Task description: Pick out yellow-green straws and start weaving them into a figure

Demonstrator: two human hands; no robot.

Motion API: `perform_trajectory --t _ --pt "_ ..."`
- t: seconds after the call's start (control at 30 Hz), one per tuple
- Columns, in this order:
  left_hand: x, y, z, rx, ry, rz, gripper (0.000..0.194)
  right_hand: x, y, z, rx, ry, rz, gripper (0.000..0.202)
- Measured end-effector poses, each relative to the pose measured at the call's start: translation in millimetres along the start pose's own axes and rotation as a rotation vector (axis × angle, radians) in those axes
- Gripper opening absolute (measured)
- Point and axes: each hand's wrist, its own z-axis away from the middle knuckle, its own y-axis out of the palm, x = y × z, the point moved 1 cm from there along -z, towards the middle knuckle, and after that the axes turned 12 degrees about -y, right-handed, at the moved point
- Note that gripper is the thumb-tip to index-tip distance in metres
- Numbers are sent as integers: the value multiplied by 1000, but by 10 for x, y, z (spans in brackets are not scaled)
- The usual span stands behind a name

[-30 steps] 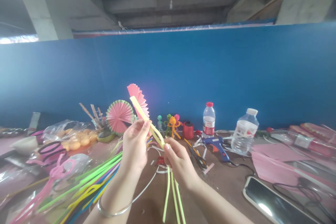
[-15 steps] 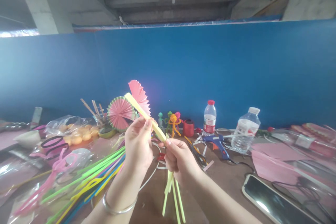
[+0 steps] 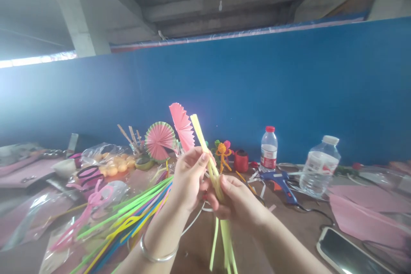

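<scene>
Both of my hands hold a bundle of pale yellow pipe cleaners (image 3: 201, 132) upright in front of me, above the table. My left hand (image 3: 192, 175) pinches the upper part between thumb and fingers, with the joined tips sticking up above it. Just below and to the right, my right hand (image 3: 234, 199) is closed round the middle of the bundle. The lower ends hang apart beneath it. Part of the bundle is hidden by the fingers. Left of my left forearm lie loose green, yellow and blue pipe cleaners (image 3: 144, 197).
Pink paper fans (image 3: 160, 141) and an orange pipe-cleaner figure (image 3: 222, 154) stand at the back. To the right are a red-capped bottle (image 3: 269, 152), a blue glue gun (image 3: 282, 184), a larger bottle (image 3: 321, 165) and a phone (image 3: 343, 252). A pink bow (image 3: 96, 199) lies left.
The bundle has turned from a leftward slant to nearly upright. My right hand has moved from pinching to wrapping around it. The view has swung slightly left.
</scene>
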Motion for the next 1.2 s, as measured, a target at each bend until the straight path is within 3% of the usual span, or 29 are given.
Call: perform_trajectory --t 0.23,0.4,0.5,0.6,0.8,0.87,1.07,1.2 --pt "-11 9 -27 -16 135 108 22 -44 33 -9 -172 2 -24 38" --pt "16 43 -29 -24 150 144 22 -39 40 -21 -226 73 -75 36" --pt "42 70 -37 -79 144 133 25 -51 35 -13 -256 42 -82 32" --pt "49 64 -62 -50 95 114 27 -57 50 1 -275 -14 -124 29" --pt "98 -40 -112 119 -19 -297 25 -35 58 -19 -346 -115 -204 32" --pt "121 -42 -109 133 -14 -321 30 -36 38 -33 -363 -124 -197 35" --pt "71 -2 -95 -30 44 -365 21 -55 -12 -43 -301 -135 -43 39" --pt "-26 -120 -78 -89 64 -262 25 -55 19 -40 -264 -102 68 40"
